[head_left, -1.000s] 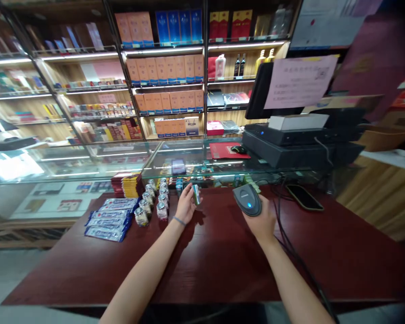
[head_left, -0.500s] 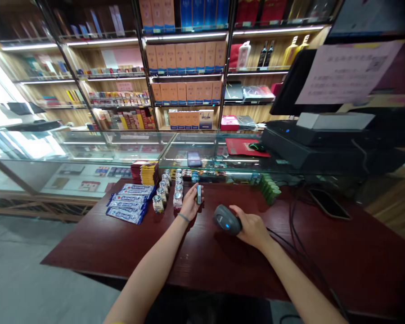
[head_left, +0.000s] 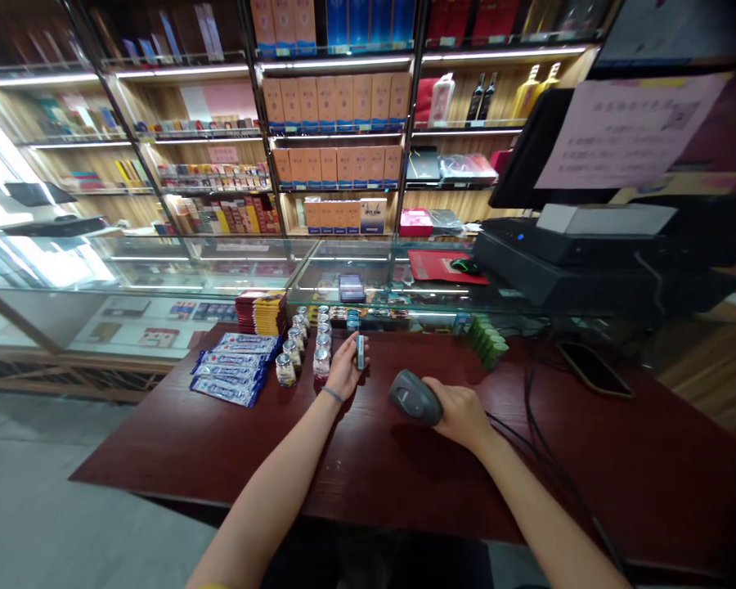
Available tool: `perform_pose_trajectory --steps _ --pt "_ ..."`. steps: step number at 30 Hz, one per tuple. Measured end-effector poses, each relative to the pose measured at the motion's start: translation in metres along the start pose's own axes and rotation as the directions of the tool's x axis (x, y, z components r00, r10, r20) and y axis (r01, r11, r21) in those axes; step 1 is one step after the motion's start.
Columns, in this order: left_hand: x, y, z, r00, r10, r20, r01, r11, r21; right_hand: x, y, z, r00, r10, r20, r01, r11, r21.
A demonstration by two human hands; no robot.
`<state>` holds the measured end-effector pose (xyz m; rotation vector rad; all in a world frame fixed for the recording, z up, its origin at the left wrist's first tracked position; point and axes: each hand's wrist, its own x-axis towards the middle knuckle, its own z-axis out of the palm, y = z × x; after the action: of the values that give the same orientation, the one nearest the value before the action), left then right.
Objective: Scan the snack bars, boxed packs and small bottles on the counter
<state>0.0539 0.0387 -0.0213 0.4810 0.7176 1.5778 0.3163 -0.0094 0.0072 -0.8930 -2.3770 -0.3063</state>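
My left hand (head_left: 344,370) is closed around a small narrow box (head_left: 360,352) with a pale side face, held just above the dark red table (head_left: 343,466). In my right hand (head_left: 463,415) is a dark grey barcode scanner (head_left: 415,397), its head pointing left toward the box. The two are a short gap apart. Left of my left hand stand two rows of small jars with silver lids (head_left: 285,370). Beyond them lie blue and white packets (head_left: 233,368) in an overlapping spread.
Red and yellow packets (head_left: 270,312) are stacked behind the blue ones. Green packs (head_left: 487,343) stand in a row at right. A phone (head_left: 594,368) and black cables (head_left: 533,409) lie on the right. A glass display counter (head_left: 343,270) borders the table's far side.
The blue light on the scanner has gone out. My left hand has turned the box slightly, showing more of its pale face. The scanner has tilted a little.
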Motion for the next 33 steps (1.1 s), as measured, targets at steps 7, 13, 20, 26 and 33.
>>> perform_pose_trajectory --steps 7,13,20,26,33 --pt "-0.010 -0.001 0.010 0.972 0.235 0.005 -0.229 0.942 0.246 -0.002 0.004 -0.002 0.998 0.056 -0.023 -0.056 0.998 -0.025" --pt "-0.014 -0.004 0.012 0.869 0.494 -0.021 -0.424 0.766 0.483 0.001 0.004 -0.005 0.996 0.071 -0.046 -0.071 0.997 0.015" --pt "-0.007 -0.010 0.004 0.852 0.518 -0.084 -0.360 0.694 0.623 0.000 0.005 -0.007 0.995 0.081 -0.064 -0.080 0.997 0.013" --pt "-0.001 -0.008 0.006 0.838 0.531 -0.125 -0.348 0.698 0.626 0.002 0.004 -0.009 0.993 0.089 -0.071 -0.088 0.996 0.019" --pt "0.015 -0.009 0.014 0.807 0.552 -0.213 -0.313 0.704 0.638 0.001 0.005 -0.010 0.991 0.089 -0.099 -0.088 0.996 0.014"
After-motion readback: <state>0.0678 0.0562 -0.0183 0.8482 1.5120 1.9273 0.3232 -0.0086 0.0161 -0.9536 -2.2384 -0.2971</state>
